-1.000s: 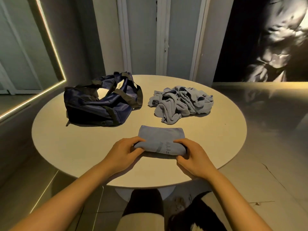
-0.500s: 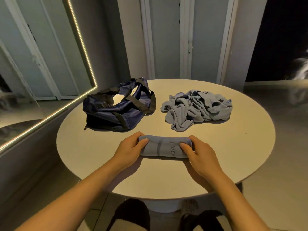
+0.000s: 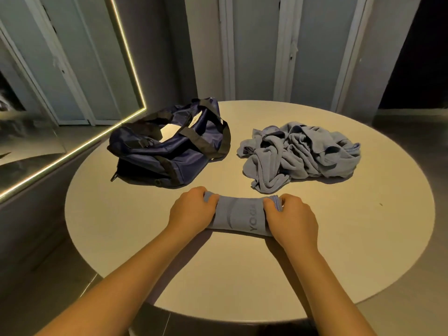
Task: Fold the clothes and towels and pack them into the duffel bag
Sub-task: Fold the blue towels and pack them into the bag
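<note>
Rolled towel point(image 3: 240, 218) between gripping hands (tabletop)

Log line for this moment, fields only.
left hand: grips blue towel | right hand: grips blue towel | duffel bag: open | cloth pile: unfolded
</note>
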`<state>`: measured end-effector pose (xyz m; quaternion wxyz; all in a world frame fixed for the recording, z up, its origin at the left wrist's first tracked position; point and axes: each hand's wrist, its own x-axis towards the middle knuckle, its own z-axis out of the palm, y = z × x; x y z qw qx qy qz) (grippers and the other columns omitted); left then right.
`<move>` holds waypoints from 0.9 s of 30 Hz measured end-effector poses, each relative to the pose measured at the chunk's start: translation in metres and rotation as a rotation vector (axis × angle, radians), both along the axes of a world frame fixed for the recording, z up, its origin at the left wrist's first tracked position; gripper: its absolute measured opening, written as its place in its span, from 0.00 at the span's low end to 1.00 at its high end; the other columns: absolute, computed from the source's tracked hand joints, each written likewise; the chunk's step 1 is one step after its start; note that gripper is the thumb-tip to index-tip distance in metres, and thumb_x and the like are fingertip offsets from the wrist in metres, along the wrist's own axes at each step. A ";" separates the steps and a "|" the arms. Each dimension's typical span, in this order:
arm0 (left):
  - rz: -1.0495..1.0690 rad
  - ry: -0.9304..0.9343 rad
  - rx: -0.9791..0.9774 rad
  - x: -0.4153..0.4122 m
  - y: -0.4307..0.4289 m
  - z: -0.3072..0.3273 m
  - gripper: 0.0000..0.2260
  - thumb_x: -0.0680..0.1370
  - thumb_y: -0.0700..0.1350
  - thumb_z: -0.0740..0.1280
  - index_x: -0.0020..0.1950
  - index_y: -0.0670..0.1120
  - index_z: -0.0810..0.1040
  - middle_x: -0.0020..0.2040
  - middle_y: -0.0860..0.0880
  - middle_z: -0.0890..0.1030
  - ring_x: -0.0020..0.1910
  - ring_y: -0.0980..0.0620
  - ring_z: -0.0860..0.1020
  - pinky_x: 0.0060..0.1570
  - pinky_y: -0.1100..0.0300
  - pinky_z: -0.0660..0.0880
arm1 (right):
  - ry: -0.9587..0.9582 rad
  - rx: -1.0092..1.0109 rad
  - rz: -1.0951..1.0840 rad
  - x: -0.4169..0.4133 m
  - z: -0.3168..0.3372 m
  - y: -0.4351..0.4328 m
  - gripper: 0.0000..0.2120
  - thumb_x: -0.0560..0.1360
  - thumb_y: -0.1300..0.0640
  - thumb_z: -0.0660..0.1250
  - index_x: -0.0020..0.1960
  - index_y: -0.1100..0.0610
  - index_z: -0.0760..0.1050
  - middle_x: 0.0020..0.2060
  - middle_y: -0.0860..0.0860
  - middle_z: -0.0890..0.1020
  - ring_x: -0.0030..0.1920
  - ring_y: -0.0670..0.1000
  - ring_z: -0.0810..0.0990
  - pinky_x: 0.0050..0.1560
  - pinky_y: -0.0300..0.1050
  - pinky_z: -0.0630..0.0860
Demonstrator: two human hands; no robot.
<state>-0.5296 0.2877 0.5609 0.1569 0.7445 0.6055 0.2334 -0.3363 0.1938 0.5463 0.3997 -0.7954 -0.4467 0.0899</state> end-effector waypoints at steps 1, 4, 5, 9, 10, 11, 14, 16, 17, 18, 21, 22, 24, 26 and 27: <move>0.016 0.024 -0.010 0.001 0.002 0.000 0.14 0.85 0.52 0.60 0.59 0.44 0.80 0.55 0.42 0.83 0.52 0.41 0.80 0.50 0.51 0.75 | -0.018 -0.021 -0.010 0.001 0.000 0.002 0.17 0.81 0.48 0.62 0.38 0.57 0.72 0.31 0.50 0.75 0.31 0.48 0.70 0.29 0.44 0.61; 0.004 0.071 -0.013 0.000 0.004 0.001 0.12 0.84 0.55 0.61 0.57 0.47 0.77 0.51 0.46 0.82 0.48 0.45 0.79 0.47 0.52 0.74 | -0.049 -0.057 0.012 0.000 0.000 0.005 0.10 0.82 0.49 0.61 0.53 0.56 0.75 0.40 0.50 0.79 0.38 0.51 0.74 0.35 0.45 0.65; -0.025 0.022 -0.034 -0.002 0.005 0.000 0.11 0.83 0.55 0.62 0.57 0.48 0.76 0.50 0.47 0.81 0.48 0.46 0.79 0.47 0.52 0.75 | -0.035 -0.039 0.041 0.001 -0.002 0.005 0.10 0.82 0.49 0.62 0.59 0.54 0.74 0.45 0.51 0.78 0.43 0.53 0.76 0.40 0.46 0.69; -0.226 -0.111 -0.060 -0.012 0.008 -0.006 0.10 0.84 0.50 0.62 0.57 0.50 0.82 0.54 0.48 0.81 0.52 0.49 0.79 0.55 0.49 0.78 | 0.012 0.141 0.267 0.008 -0.013 0.003 0.13 0.82 0.54 0.62 0.65 0.50 0.79 0.55 0.50 0.77 0.56 0.54 0.76 0.58 0.57 0.75; -0.264 -0.089 -0.042 -0.013 0.006 -0.005 0.11 0.85 0.49 0.61 0.56 0.49 0.83 0.54 0.48 0.80 0.53 0.49 0.78 0.56 0.48 0.77 | 0.015 0.149 0.324 0.007 -0.014 0.002 0.13 0.82 0.54 0.60 0.61 0.50 0.81 0.55 0.49 0.79 0.56 0.53 0.77 0.59 0.58 0.75; -0.295 -0.069 -0.037 -0.014 0.005 -0.004 0.12 0.85 0.50 0.60 0.56 0.48 0.82 0.54 0.48 0.80 0.53 0.49 0.77 0.56 0.47 0.77 | 0.020 0.154 0.355 0.006 -0.015 0.001 0.15 0.80 0.54 0.58 0.59 0.50 0.82 0.54 0.48 0.81 0.55 0.52 0.78 0.59 0.59 0.75; -0.413 -0.062 -0.168 -0.017 0.004 0.013 0.19 0.83 0.59 0.62 0.53 0.45 0.82 0.51 0.48 0.81 0.50 0.49 0.78 0.53 0.49 0.77 | -0.023 0.127 0.361 0.002 -0.016 0.000 0.19 0.78 0.56 0.55 0.57 0.50 0.83 0.51 0.49 0.81 0.53 0.53 0.78 0.56 0.60 0.76; -0.503 0.015 -0.313 -0.021 0.009 0.029 0.22 0.79 0.65 0.64 0.52 0.45 0.81 0.49 0.47 0.81 0.48 0.49 0.79 0.50 0.51 0.77 | -0.042 0.099 0.374 0.000 -0.018 0.001 0.18 0.79 0.58 0.56 0.58 0.50 0.83 0.50 0.49 0.80 0.53 0.53 0.77 0.56 0.60 0.76; -0.539 0.085 -0.385 -0.020 0.012 0.038 0.23 0.77 0.66 0.66 0.54 0.46 0.81 0.50 0.48 0.82 0.49 0.48 0.80 0.52 0.51 0.78 | -0.034 0.089 0.384 -0.002 -0.018 0.000 0.19 0.79 0.58 0.55 0.58 0.50 0.83 0.49 0.49 0.80 0.52 0.52 0.77 0.55 0.59 0.76; -0.569 0.171 -0.446 -0.019 0.014 0.046 0.24 0.76 0.67 0.68 0.57 0.47 0.81 0.53 0.48 0.82 0.52 0.48 0.80 0.55 0.51 0.78 | -0.024 0.081 0.393 -0.004 -0.016 -0.001 0.20 0.78 0.57 0.54 0.58 0.50 0.83 0.49 0.48 0.80 0.52 0.51 0.77 0.55 0.57 0.76; -0.618 0.433 -0.559 -0.012 0.019 0.064 0.28 0.74 0.67 0.71 0.62 0.46 0.81 0.59 0.47 0.82 0.54 0.48 0.81 0.58 0.53 0.78 | 0.001 0.074 0.432 -0.012 -0.013 -0.007 0.21 0.76 0.55 0.53 0.58 0.51 0.83 0.48 0.47 0.79 0.52 0.49 0.78 0.54 0.51 0.77; -0.635 0.486 -0.596 -0.010 0.020 0.066 0.29 0.74 0.67 0.71 0.61 0.45 0.82 0.58 0.46 0.84 0.54 0.47 0.82 0.57 0.54 0.78 | 0.011 0.071 0.447 -0.013 -0.011 -0.009 0.21 0.76 0.56 0.53 0.57 0.51 0.83 0.48 0.46 0.80 0.52 0.48 0.78 0.53 0.48 0.77; -0.654 0.526 -0.674 -0.010 0.020 0.065 0.29 0.73 0.67 0.71 0.60 0.44 0.84 0.56 0.45 0.85 0.55 0.46 0.83 0.61 0.51 0.80 | 0.075 0.068 0.486 -0.015 -0.008 -0.013 0.21 0.76 0.56 0.53 0.56 0.52 0.83 0.49 0.47 0.81 0.52 0.46 0.79 0.53 0.44 0.77; -0.655 0.499 -0.723 -0.012 0.017 0.061 0.28 0.73 0.66 0.72 0.60 0.44 0.84 0.55 0.47 0.86 0.56 0.46 0.84 0.63 0.49 0.79 | 0.181 0.066 0.521 -0.014 -0.005 -0.017 0.20 0.76 0.56 0.54 0.56 0.54 0.84 0.51 0.48 0.83 0.52 0.45 0.81 0.53 0.40 0.77; -0.653 0.463 -0.739 -0.014 0.015 0.059 0.27 0.73 0.65 0.73 0.60 0.44 0.84 0.55 0.47 0.86 0.56 0.46 0.84 0.63 0.50 0.79 | 0.218 0.068 0.531 -0.013 -0.005 -0.018 0.19 0.77 0.57 0.55 0.56 0.54 0.84 0.52 0.49 0.83 0.52 0.45 0.81 0.53 0.38 0.77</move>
